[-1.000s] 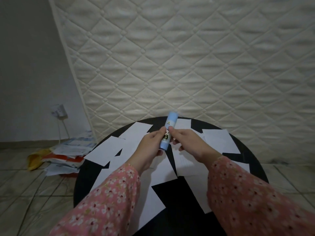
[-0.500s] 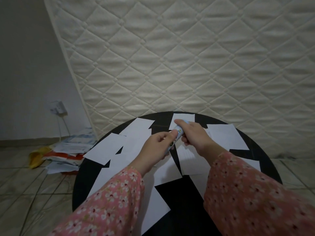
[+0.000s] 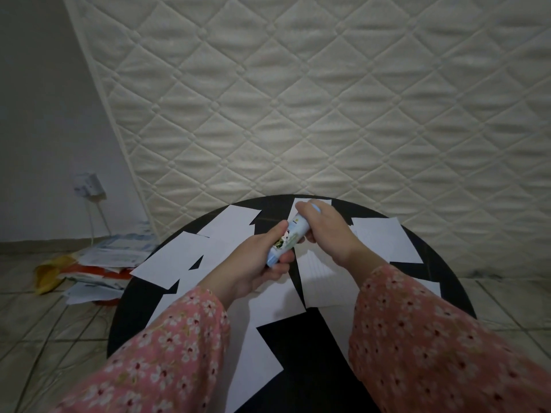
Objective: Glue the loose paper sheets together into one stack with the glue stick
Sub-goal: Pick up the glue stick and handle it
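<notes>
A light blue glue stick (image 3: 287, 241) with a printed label is held tilted above the round black table (image 3: 310, 347). My left hand (image 3: 262, 260) grips its lower body. My right hand (image 3: 325, 231) is wrapped around its upper end, covering the cap. Several loose white paper sheets (image 3: 190, 257) lie scattered flat over the table, some overlapping, one large sheet (image 3: 256, 365) near the front. Both sleeves are pink with a flower print.
A quilted white mattress (image 3: 328, 99) leans upright just behind the table. On the tiled floor at the left lies a pile of papers and a yellow item (image 3: 86, 269). A wall socket with a plugged cable (image 3: 89, 186) sits above it.
The glue stick came down from upright to tilted, and my right hand slid up from its middle to close over the top end. The view shifted slightly.
</notes>
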